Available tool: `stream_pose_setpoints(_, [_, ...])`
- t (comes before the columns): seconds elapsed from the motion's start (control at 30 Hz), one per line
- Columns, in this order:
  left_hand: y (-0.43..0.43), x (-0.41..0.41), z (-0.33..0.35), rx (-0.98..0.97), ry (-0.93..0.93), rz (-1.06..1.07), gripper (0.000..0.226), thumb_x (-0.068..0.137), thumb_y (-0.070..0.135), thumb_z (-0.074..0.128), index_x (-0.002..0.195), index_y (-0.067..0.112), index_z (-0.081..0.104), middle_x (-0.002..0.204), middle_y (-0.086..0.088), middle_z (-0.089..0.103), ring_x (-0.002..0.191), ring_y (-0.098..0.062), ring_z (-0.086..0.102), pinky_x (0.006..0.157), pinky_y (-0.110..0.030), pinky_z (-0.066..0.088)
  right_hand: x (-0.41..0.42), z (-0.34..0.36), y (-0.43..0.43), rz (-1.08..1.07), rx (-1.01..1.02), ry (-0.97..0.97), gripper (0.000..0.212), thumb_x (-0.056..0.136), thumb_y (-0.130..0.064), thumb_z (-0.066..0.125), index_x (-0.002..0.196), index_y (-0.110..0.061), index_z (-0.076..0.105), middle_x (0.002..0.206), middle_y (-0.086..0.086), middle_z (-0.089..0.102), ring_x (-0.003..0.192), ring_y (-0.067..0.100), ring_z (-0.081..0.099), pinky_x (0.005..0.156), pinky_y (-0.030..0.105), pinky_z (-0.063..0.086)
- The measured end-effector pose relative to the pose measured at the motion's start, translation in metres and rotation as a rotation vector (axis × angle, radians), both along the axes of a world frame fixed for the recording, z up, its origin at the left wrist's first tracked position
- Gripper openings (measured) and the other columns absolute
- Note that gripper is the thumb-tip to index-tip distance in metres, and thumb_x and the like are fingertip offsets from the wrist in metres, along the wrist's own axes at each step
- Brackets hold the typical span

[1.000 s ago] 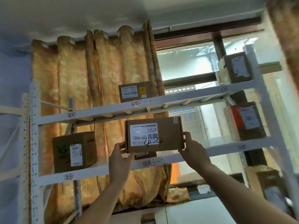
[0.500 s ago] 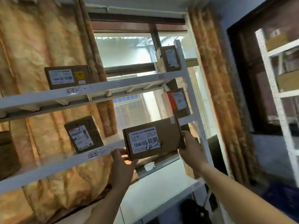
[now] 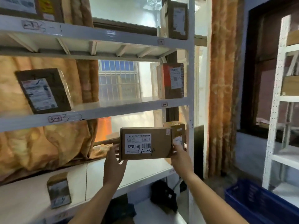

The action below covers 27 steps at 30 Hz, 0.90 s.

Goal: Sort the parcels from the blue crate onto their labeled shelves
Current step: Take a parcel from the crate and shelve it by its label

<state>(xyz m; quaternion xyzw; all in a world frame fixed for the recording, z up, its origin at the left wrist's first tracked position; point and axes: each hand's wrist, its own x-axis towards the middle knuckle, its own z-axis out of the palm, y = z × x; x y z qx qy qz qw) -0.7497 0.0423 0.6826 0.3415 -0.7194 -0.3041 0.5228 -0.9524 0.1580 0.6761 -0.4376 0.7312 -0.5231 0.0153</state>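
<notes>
A flat brown cardboard parcel (image 3: 145, 143) with a white label and "4-4" handwritten on it is held up between both hands. My left hand (image 3: 114, 162) grips its lower left corner and my right hand (image 3: 180, 158) grips its right end. The parcel hovers above the right part of a white shelf board (image 3: 145, 169), below the shelf (image 3: 113, 110) tagged 3-3 and 3-4. Another small brown box (image 3: 177, 131) stands just behind the parcel's right end. The blue crate (image 3: 258, 202) sits on the floor at the lower right.
Parcels stand on the white rack: a tilted one (image 3: 42, 91) at 3-3, one with orange tape (image 3: 170, 80) at 3-4, one (image 3: 175, 19) on the shelf above, a small one (image 3: 59, 189) lower left. A second white rack (image 3: 278, 110) stands right. Orange curtains hang behind.
My view swung right and down along the rack. Both hands carried the parcel down from the 3-3 shelf level to the shelf below, near the rack's right post.
</notes>
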Motion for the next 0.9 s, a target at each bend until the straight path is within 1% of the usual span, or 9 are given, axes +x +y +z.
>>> stream_pose_setpoints(0.1, [-0.030, -0.035, -0.029, 0.103, -0.007, 0.044, 0.050, 0.081, -0.008, 0.061, 0.123, 0.014, 0.045, 0.120, -0.009, 0.059, 0.099, -0.022, 0.061, 0.088, -0.037, 0.055, -0.042, -0.019, -0.039, 0.067, 0.045, 0.011, 0.049, 0.090, 0.003, 0.046, 0.129, -0.025, 0.054, 0.123, -0.003, 0.065, 0.117, 0.017, 0.059, 0.099, 0.040, 0.051])
stream_pose_setpoints(0.2, [-0.054, -0.073, -0.063, 0.235, -0.013, 0.090, 0.056, 0.079, -0.016, 0.054, 0.124, 0.014, 0.043, 0.126, -0.009, 0.057, 0.107, -0.024, 0.059, 0.093, -0.035, 0.051, -0.081, -0.040, -0.077, 0.125, 0.076, -0.004, 0.056, 0.087, 0.009, 0.046, 0.130, -0.025, 0.054, 0.122, -0.005, 0.065, 0.119, 0.013, 0.057, 0.101, 0.035, 0.049])
stream_pose_setpoints(0.3, [-0.076, -0.105, -0.099, 0.332, -0.071, 0.147, 0.057, 0.080, -0.012, 0.054, 0.126, 0.018, 0.039, 0.132, -0.007, 0.055, 0.119, -0.026, 0.056, 0.094, -0.034, 0.047, -0.115, -0.067, -0.111, 0.159, 0.181, -0.038, 0.062, 0.086, 0.010, 0.045, 0.139, -0.023, 0.045, 0.131, -0.002, 0.059, 0.125, 0.015, 0.052, 0.104, 0.030, 0.043])
stream_pose_setpoints(0.43, [-0.099, -0.132, -0.147, 0.377, -0.226, 0.144, 0.061, 0.086, -0.001, 0.055, 0.136, 0.024, 0.030, 0.143, -0.003, 0.046, 0.130, -0.025, 0.046, 0.101, -0.038, 0.043, -0.154, -0.104, -0.155, 0.226, 0.314, -0.102, 0.067, 0.086, 0.012, 0.045, 0.145, -0.016, 0.034, 0.139, 0.006, 0.052, 0.130, 0.022, 0.047, 0.109, 0.037, 0.041])
stream_pose_setpoints(0.5, [-0.114, -0.142, -0.164, 0.407, -0.260, 0.131, 0.061, 0.088, 0.002, 0.055, 0.138, 0.024, 0.027, 0.145, -0.003, 0.043, 0.131, -0.026, 0.044, 0.101, -0.040, 0.043, -0.163, -0.124, -0.174, 0.235, 0.337, -0.151, 0.068, 0.084, 0.015, 0.043, 0.144, -0.016, 0.035, 0.139, 0.007, 0.051, 0.129, 0.023, 0.047, 0.107, 0.041, 0.043])
stream_pose_setpoints(0.6, [-0.149, -0.162, -0.178, 0.431, -0.282, 0.119, 0.061, 0.088, -0.001, 0.051, 0.139, 0.021, 0.025, 0.145, -0.006, 0.044, 0.129, -0.028, 0.046, 0.101, -0.040, 0.043, -0.179, -0.152, -0.200, 0.234, 0.340, -0.218, 0.072, 0.082, 0.017, 0.043, 0.144, -0.020, 0.035, 0.137, 0.005, 0.053, 0.121, 0.018, 0.050, 0.104, 0.032, 0.043])
stream_pose_setpoints(0.77, [-0.192, -0.197, -0.205, 0.372, -0.310, 0.061, 0.064, 0.087, -0.002, 0.046, 0.141, 0.023, 0.026, 0.141, -0.006, 0.048, 0.125, -0.027, 0.048, 0.093, -0.027, 0.039, -0.204, -0.197, -0.228, 0.181, 0.295, -0.315, 0.073, 0.085, 0.014, 0.043, 0.147, -0.021, 0.027, 0.136, 0.002, 0.049, 0.114, 0.014, 0.049, 0.095, 0.027, 0.043])
stream_pose_setpoints(0.83, [-0.198, -0.207, -0.217, 0.395, -0.307, 0.040, 0.064, 0.086, -0.001, 0.045, 0.142, 0.023, 0.025, 0.140, -0.005, 0.048, 0.125, -0.026, 0.048, 0.096, -0.029, 0.039, -0.209, -0.211, -0.232, 0.170, 0.297, -0.338, 0.072, 0.086, 0.012, 0.044, 0.147, -0.023, 0.027, 0.137, 0.002, 0.050, 0.112, 0.015, 0.050, 0.091, 0.025, 0.044])
stream_pose_setpoints(0.9, [-0.202, -0.211, -0.227, 0.410, -0.314, 0.030, 0.063, 0.086, 0.000, 0.046, 0.142, 0.022, 0.026, 0.139, -0.006, 0.049, 0.125, -0.026, 0.048, 0.100, -0.032, 0.040, -0.214, -0.223, -0.234, 0.188, 0.319, -0.333, 0.077, 0.084, 0.015, 0.044, 0.148, -0.024, 0.025, 0.140, 0.002, 0.048, 0.115, 0.017, 0.051, 0.093, 0.026, 0.044])
